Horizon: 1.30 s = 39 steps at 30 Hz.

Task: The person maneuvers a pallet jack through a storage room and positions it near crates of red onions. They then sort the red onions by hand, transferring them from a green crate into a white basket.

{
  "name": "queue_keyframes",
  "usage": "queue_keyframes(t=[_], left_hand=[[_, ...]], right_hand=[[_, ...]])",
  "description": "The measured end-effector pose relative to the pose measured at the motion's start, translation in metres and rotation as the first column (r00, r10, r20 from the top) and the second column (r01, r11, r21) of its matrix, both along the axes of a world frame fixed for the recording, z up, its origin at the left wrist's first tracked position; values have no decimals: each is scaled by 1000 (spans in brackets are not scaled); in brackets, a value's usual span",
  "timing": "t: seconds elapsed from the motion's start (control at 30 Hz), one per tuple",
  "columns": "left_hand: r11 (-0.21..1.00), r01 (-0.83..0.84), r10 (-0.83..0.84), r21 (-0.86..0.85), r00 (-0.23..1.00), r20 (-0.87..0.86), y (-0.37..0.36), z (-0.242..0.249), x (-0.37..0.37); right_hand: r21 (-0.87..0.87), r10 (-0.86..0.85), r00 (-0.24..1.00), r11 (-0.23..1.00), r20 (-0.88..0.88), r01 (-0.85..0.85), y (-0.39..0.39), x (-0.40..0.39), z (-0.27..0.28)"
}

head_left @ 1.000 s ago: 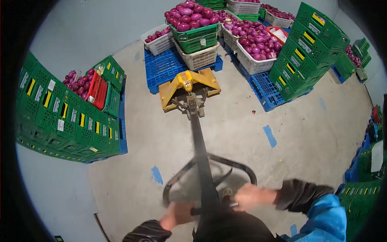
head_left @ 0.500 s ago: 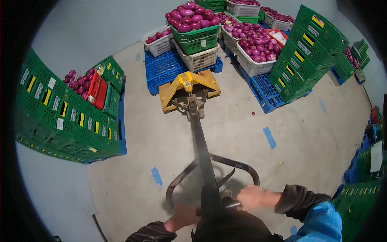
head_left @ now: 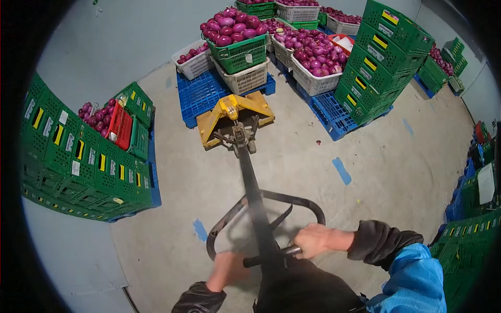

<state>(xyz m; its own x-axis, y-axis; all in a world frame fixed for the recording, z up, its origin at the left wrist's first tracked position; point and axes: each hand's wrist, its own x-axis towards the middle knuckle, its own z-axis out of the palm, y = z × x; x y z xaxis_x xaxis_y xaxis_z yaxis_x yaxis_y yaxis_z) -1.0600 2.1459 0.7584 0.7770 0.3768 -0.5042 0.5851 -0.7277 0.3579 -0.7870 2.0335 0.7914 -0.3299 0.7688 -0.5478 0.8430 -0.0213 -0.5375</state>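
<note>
A yellow pallet jack [head_left: 236, 106] stands in front of me, its forks at the blue pallet with stacked onion crates. Its long dark handle [head_left: 251, 182] runs back toward my body, with a looped bar [head_left: 313, 206] and a short metal crossbar near my waist. My right hand [head_left: 313, 240] is closed around the right end of the crossbar [head_left: 289, 251]. Beside the crossbar's left end, my left hand [head_left: 229, 268] is smeared by motion, so its fingers and any contact cannot be made out. A green crate [head_left: 237, 55] heaped with red onions [head_left: 235, 26] sits atop a white crate [head_left: 244, 81].
Green crates [head_left: 88, 156] form a stack at left, beside a red crate [head_left: 121, 128]. At right, a tall green crate stack [head_left: 373, 62] shares a blue pallet [head_left: 334, 116] with white crates of onions. More green crates [head_left: 464, 237] line the right edge. Blue tape [head_left: 342, 171] marks the floor.
The pallet jack and loaded crates have shifted slightly left in view. Both hands and the handle's crossbar appear higher in the frame; the left hand is blurred.
</note>
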Motion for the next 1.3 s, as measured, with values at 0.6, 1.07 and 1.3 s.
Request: queue_keyframes(t=[0.6,1.07,1.3], left_hand=[[956,-257,240,143,962,127,-85,-91,-17],[960,-256,249,115,966,68,-153,-65,-44],[961,-235,227,147,971,70,-203,-84,-77]], right_hand=[[198,-202,945,968,258,153,-81,-46,-101],[203,-208,945,966,253,158,-151,-75,-100],[174,-203,953,971,226,166,-203,-106,-100]])
